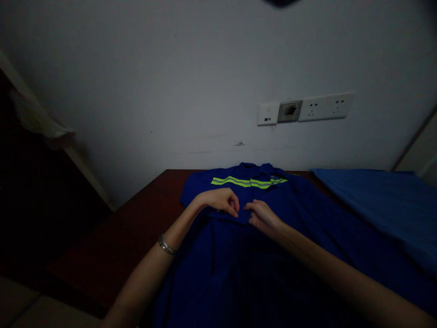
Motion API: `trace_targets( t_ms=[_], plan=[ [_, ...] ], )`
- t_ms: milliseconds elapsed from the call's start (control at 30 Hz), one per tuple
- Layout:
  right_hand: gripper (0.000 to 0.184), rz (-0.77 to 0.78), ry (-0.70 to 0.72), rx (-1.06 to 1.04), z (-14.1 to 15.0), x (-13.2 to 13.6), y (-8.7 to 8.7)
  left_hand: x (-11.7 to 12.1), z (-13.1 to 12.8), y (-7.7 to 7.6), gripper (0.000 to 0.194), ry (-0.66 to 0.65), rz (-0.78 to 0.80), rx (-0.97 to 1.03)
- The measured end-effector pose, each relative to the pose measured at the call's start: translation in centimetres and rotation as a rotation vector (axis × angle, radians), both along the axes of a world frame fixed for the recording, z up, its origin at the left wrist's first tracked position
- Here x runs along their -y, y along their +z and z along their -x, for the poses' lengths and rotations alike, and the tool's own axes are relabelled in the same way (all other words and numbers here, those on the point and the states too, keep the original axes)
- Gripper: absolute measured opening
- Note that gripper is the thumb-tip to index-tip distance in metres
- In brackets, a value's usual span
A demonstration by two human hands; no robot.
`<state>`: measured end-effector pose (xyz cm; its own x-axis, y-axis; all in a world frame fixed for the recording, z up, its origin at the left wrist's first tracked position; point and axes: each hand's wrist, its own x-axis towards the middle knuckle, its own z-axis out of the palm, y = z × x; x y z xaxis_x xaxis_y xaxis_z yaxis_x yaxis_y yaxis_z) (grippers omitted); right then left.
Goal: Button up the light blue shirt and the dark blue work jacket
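Note:
A dark blue work jacket [269, 202] with yellow-green reflective stripes lies spread across the table, collar toward the wall. Over its front, below the chest stripe, my left hand [223, 201] is bent at the wrist with its fingers curled down in a pinch on the cloth. Close by on the right, my right hand [262, 215] is closed on the jacket's front, thumb pointing left. A small gap separates the two hands. The fabric between and below them is very dark, so the front edge is hard to make out.
The dark red wooden table [143, 214] stands against a grey-white wall [170, 82]. A lighter blue cloth [378, 196] lies at the right. Wall sockets [324, 108] are above the table. At far left a pale cloth [37, 114] hangs beside a dark opening.

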<state>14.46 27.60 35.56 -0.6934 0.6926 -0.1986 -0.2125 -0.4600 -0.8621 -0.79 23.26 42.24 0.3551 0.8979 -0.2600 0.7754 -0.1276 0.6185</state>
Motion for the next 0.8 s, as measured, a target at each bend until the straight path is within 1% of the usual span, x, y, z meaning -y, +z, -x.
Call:
trace_targets(
  t_ms=[133, 233, 300, 333, 367, 433, 500, 600, 700, 767, 800],
  plan=[
    [0.014, 0.036, 0.009, -0.028, 0.1, 0.2, 0.0, 0.1, 0.0, -0.8, 0.018, -0.022, -0.004, 0.070],
    [0.013, 0.071, 0.021, -0.025, -0.1, -0.1, 0.1, 0.1, 0.3, -0.8, 0.018, -0.020, 0.017, 0.119],
    [0.005, 0.088, 0.075, 0.020, -0.5, -0.6, 0.5, 0.1, 0.9, -0.6, 0.019, 0.035, 0.008, 0.170],
    [0.003, 0.084, 0.126, 0.058, -0.7, -0.9, 0.7, 0.1, 1.3, -0.4, 0.020, 0.075, -0.011, 0.209],
    [0.011, 0.071, 0.187, 0.102, -1.0, -1.1, 1.0, 0.2, 1.7, -0.2, 0.020, 0.120, -0.038, 0.259],
    [0.028, 0.021, 0.291, 0.188, -1.7, -1.7, 1.7, 0.3, 2.7, 0.2, 0.019, 0.208, -0.105, 0.388],
    [0.035, -0.042, 0.323, 0.256, -2.3, -2.2, 2.5, 0.4, 3.5, 0.7, 0.018, 0.299, -0.169, 0.515],
    [0.033, -0.130, 0.302, 0.316, -3.0, -2.7, 3.6, 0.5, 4.4, 1.2, 0.016, 0.444, -0.233, 0.630],
    [0.022, -0.236, 0.254, 0.324, -3.2, -2.9, 4.2, 0.3, 4.9, 1.3, 0.019, 0.568, -0.272, 0.687],
    [0.020, -0.393, 0.211, 0.304, -3.3, -2.8, 4.3, 0.0, 5.1, 1.0, 0.022, 0.620, -0.304, 0.724],
    [0.024, -0.513, 0.209, 0.284, -3.3, -2.7, 4.2, -0.2, 5.1, 0.8, 0.022, 0.642, -0.323, 0.739]
  ],
)
